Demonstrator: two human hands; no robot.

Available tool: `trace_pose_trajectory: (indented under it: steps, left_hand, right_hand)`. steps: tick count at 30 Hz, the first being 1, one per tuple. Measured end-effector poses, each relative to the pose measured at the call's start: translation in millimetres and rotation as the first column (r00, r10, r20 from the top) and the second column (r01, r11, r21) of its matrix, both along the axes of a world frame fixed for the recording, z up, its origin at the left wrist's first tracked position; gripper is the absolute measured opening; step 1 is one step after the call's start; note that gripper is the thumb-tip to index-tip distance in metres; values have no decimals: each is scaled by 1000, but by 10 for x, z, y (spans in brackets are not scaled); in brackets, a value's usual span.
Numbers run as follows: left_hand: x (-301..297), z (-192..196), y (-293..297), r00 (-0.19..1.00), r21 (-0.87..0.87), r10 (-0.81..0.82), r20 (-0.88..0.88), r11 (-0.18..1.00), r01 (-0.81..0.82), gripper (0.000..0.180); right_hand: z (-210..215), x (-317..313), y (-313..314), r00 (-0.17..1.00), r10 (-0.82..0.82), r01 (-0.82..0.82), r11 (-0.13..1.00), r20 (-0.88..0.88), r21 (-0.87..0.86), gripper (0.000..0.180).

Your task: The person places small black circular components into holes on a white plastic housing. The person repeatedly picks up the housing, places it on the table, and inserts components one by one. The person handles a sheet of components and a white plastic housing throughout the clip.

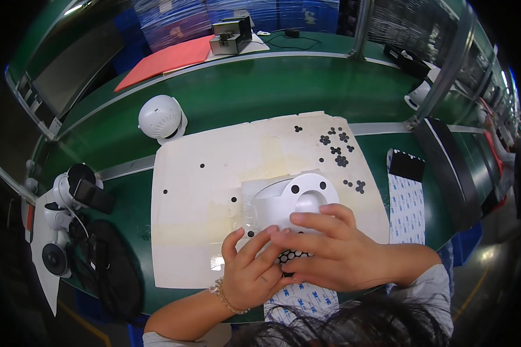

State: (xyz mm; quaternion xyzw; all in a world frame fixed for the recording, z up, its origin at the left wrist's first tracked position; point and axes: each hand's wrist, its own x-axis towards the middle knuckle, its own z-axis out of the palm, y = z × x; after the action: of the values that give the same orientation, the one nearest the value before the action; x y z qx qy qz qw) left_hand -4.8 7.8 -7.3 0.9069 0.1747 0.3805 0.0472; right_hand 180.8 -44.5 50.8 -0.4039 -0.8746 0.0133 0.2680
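A white rounded plastic housing (272,205) with a ring-shaped base sits on the worn pale board, black round pads (295,189) on its ring. My left hand (252,269), a beaded bracelet at its wrist, is at the housing's near side, its fingers curled around a sheet of black round pads (293,254). Directly over that sheet, my right hand (336,248) bends its fingers; its fingertips meet those of my left hand. What lies between the right fingertips is hidden. Printed white backing paper (304,301) extends below both hands.
Loose black pads (341,161) cluster on the board's (197,248) far right. A white camera-like device (161,118) stands behind it. More white devices (55,258), a cable and a black pouch (117,266) lie left. To the right are another backing strip (407,202) and a long black case (448,173).
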Motion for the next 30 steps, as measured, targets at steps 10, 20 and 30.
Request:
trace_pose_trajectory:
  steps: [10, 20, 30]
  left_hand:
    - [21, 16, -32, 1000, -10, 23, -16, 1000, -24, 38]
    - [22, -8, -29, 999, -25, 20, -49, 999, -21, 38]
    - [21, 10, -49, 997, -20, 39, -60, 999, -40, 36]
  right_hand:
    - [-69, 330, -40, 931, -194, 181, 981, -309, -71, 7]
    - [-326, 457, -38, 838, -298, 164, 937, -457, -309, 10]
    - [-337, 435, -63, 847, -309, 192, 936, -432, -294, 8]
